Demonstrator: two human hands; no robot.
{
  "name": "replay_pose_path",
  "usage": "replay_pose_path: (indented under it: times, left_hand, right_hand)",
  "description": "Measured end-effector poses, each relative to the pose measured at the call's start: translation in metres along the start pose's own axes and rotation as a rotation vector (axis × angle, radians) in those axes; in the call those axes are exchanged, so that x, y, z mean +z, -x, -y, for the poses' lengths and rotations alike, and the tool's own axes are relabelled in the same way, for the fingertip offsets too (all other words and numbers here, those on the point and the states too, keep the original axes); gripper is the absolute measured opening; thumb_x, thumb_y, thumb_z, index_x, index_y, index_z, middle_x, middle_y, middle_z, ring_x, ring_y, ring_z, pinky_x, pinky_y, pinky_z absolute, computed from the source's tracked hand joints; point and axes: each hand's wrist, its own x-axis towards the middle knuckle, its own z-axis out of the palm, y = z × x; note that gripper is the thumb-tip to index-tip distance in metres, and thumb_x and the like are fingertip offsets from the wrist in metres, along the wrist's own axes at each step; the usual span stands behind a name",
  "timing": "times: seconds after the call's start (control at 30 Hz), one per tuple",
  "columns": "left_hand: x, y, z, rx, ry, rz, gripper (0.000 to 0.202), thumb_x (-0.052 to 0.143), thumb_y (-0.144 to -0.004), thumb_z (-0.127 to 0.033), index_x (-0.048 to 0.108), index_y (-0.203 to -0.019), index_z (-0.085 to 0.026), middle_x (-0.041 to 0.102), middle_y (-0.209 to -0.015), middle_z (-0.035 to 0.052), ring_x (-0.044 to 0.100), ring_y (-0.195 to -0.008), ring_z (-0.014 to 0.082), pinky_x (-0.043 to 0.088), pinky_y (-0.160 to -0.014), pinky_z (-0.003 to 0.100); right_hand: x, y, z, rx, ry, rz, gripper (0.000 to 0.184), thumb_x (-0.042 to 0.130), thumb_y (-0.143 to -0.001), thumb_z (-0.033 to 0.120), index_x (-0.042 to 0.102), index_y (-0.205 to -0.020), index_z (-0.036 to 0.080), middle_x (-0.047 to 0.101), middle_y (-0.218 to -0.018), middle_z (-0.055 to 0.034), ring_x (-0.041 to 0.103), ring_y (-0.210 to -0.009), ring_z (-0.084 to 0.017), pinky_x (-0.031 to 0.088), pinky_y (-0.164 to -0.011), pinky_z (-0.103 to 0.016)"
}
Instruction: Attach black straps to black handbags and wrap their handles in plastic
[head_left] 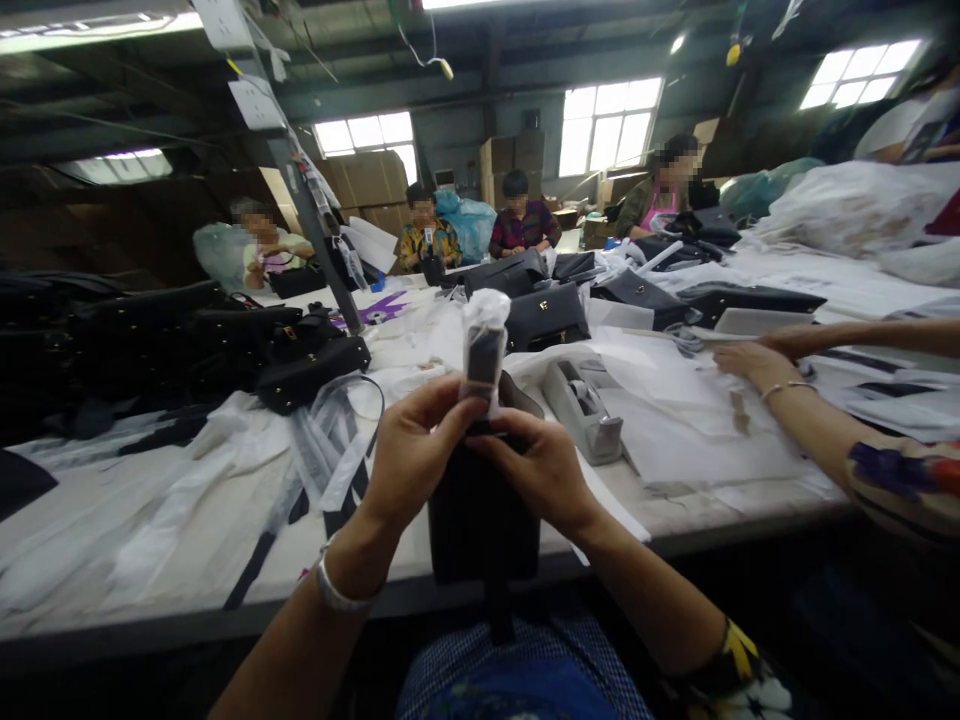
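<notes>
My left hand (416, 435) pinches a dark strap (485, 358) that stands upright, its top wrapped in clear plastic and white tissue. Right beside it, the fingers of my right hand (546, 465) are closed at the base of the strap, on the upper edge of a black bag (484, 520). This bag hangs in front of me at the table's edge, and a dark strip drops from it toward my lap. My fingertips partly hide where strap and bag meet.
A grey open box (581, 405) stands just right of my hands. Black handbags (547, 315) lie beyond it, and more black bags (315, 370) are piled at left. A metal post (319, 235) rises from the table. A co-worker's hands (757, 365) work at right; several people sit opposite.
</notes>
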Motion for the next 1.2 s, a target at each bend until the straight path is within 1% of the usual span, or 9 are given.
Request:
replay_pose_path:
  times: [0.1, 0.2, 0.3, 0.4, 0.5, 0.63, 0.8, 0.97, 1.2]
  left_hand:
    - [-0.006, -0.013, -0.002, 0.179, -0.130, -0.177, 0.028, 0.066, -0.088, -0.030, 0.065, -0.115, -0.019, 0.069, -0.115, 0.0070, 0.065, -0.108, 0.0204, 0.052, -0.093, 0.032]
    - [-0.016, 0.008, 0.015, 0.126, -0.324, -0.331, 0.023, 0.065, -0.088, -0.034, 0.065, -0.105, -0.019, 0.069, -0.099, 0.0040, 0.067, -0.092, 0.0173, 0.054, -0.078, 0.026]
    - [-0.021, 0.045, 0.038, -0.051, -0.409, -0.269, 0.020, 0.066, -0.087, -0.037, 0.064, -0.095, -0.019, 0.068, -0.084, 0.0013, 0.067, -0.076, 0.0160, 0.053, -0.068, 0.025]
    - [-0.020, 0.074, 0.053, -0.130, -0.468, -0.286, 0.021, 0.071, -0.082, -0.031, 0.063, -0.097, -0.019, 0.068, -0.087, 0.0017, 0.067, -0.076, 0.0168, 0.054, -0.069, 0.027]
    - [-0.018, 0.089, 0.064, -0.215, -0.447, -0.293, 0.020, 0.072, -0.080, -0.026, 0.064, -0.097, -0.019, 0.069, -0.087, 0.0018, 0.067, -0.076, 0.0168, 0.055, -0.071, 0.029]
    - [-0.018, 0.097, 0.077, -0.310, -0.276, -0.304, 0.025, 0.074, -0.079, -0.031, 0.070, -0.099, -0.018, 0.073, -0.090, 0.0041, 0.070, -0.083, 0.0190, 0.056, -0.077, 0.030]
    - [-0.019, 0.101, 0.083, -0.308, -0.135, -0.326, 0.024, 0.072, -0.082, -0.034, 0.075, -0.100, -0.018, 0.075, -0.101, 0.0065, 0.070, -0.094, 0.0210, 0.055, -0.084, 0.031]
    - [-0.017, 0.102, 0.082, -0.270, -0.160, -0.358, 0.021, 0.072, -0.082, -0.035, 0.076, -0.095, -0.018, 0.074, -0.095, 0.0056, 0.069, -0.090, 0.0194, 0.054, -0.082, 0.029]
    - [-0.008, 0.101, 0.082, -0.189, -0.208, -0.401, 0.017, 0.071, -0.084, -0.030, 0.073, -0.095, -0.017, 0.069, -0.089, 0.0030, 0.066, -0.078, 0.0149, 0.053, -0.072, 0.025]
  right_hand:
    - [0.014, -0.028, -0.001, -0.003, -0.024, -0.072, 0.021, 0.070, -0.084, 0.038, 0.076, -0.093, 0.020, 0.077, -0.091, -0.0019, 0.070, -0.085, -0.020, 0.052, -0.082, -0.029]
    - [0.027, -0.037, -0.011, -0.006, 0.009, -0.033, 0.020, 0.069, -0.085, 0.036, 0.075, -0.094, 0.019, 0.077, -0.092, -0.0025, 0.070, -0.086, -0.020, 0.050, -0.083, -0.029]
    - [0.037, -0.028, -0.021, 0.010, 0.078, 0.060, 0.018, 0.071, -0.083, 0.036, 0.075, -0.087, 0.019, 0.076, -0.084, -0.0017, 0.069, -0.079, -0.018, 0.049, -0.076, -0.027]
    - [0.045, -0.015, -0.027, 0.027, 0.144, 0.141, 0.016, 0.071, -0.083, 0.035, 0.076, -0.086, 0.020, 0.076, -0.081, -0.0008, 0.068, -0.074, -0.017, 0.047, -0.070, -0.027]
    - [0.047, -0.011, -0.033, 0.047, 0.167, 0.213, 0.016, 0.070, -0.084, 0.036, 0.076, -0.087, 0.021, 0.075, -0.081, -0.0001, 0.067, -0.074, -0.017, 0.047, -0.070, -0.027]
    - [0.035, -0.017, -0.040, 0.059, 0.134, 0.344, 0.023, 0.070, -0.084, 0.040, 0.075, -0.090, 0.019, 0.075, -0.083, -0.0008, 0.067, -0.077, -0.018, 0.049, -0.073, -0.028]
    - [0.012, -0.022, -0.040, 0.061, 0.200, 0.547, 0.022, 0.069, -0.084, 0.038, 0.075, -0.092, 0.019, 0.074, -0.084, -0.0010, 0.067, -0.077, -0.018, 0.050, -0.070, -0.027]
    - [0.011, -0.016, -0.035, 0.047, 0.286, 0.523, 0.022, 0.072, -0.080, 0.030, 0.076, -0.099, 0.020, 0.076, -0.091, -0.0027, 0.069, -0.082, -0.020, 0.052, -0.078, -0.031]
    - [0.014, -0.016, -0.037, 0.093, 0.183, 0.581, 0.021, 0.068, -0.083, 0.026, 0.076, -0.101, 0.018, 0.077, -0.094, -0.0027, 0.071, -0.085, -0.020, 0.054, -0.077, -0.029]
